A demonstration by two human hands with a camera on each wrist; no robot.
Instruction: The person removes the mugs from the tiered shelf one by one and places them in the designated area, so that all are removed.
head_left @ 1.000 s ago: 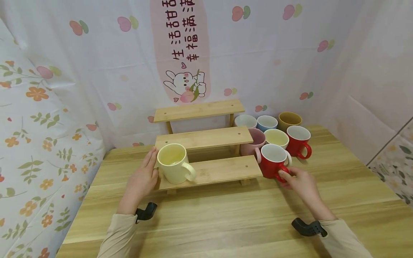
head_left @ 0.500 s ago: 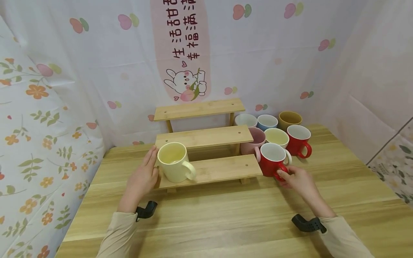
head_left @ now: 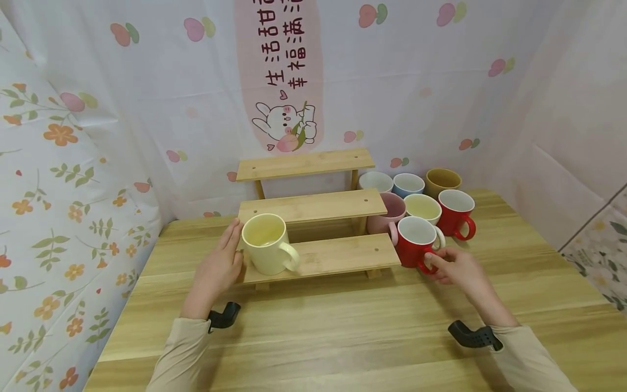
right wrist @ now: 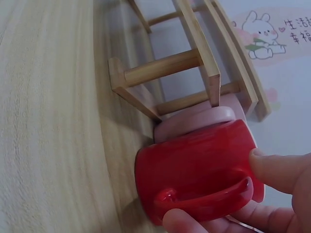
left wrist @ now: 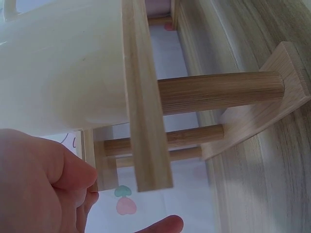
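Note:
My left hand (head_left: 217,267) lies along the left end of the bamboo tiered shelf (head_left: 338,256), fingers extended beside a pale yellow mug (head_left: 266,253). That mug stands upright on the lowest board, its handle to the right. In the left wrist view, fingers (left wrist: 73,167) show close to the mug and the board ends; exact contact is unclear. At the shelf's right, my right hand (head_left: 458,269) holds a red mug (head_left: 413,247) by its handle, thumb near the rim in the right wrist view. This mug (right wrist: 194,165) is upright, against a pink mug (right wrist: 187,124).
Behind the held mug stand another red mug (head_left: 455,212), a cream mug (head_left: 422,208), a blue mug (head_left: 408,186), a brown mug (head_left: 442,182) and a white-lined mug (head_left: 376,182). A printed cloth (head_left: 196,109) hangs behind the wooden table (head_left: 318,337).
The right hand's fingers have shifted slightly around the red mug's handle. Both mugs keep their places, and the left hand stays beside the yellow mug. The head view has moved a little.

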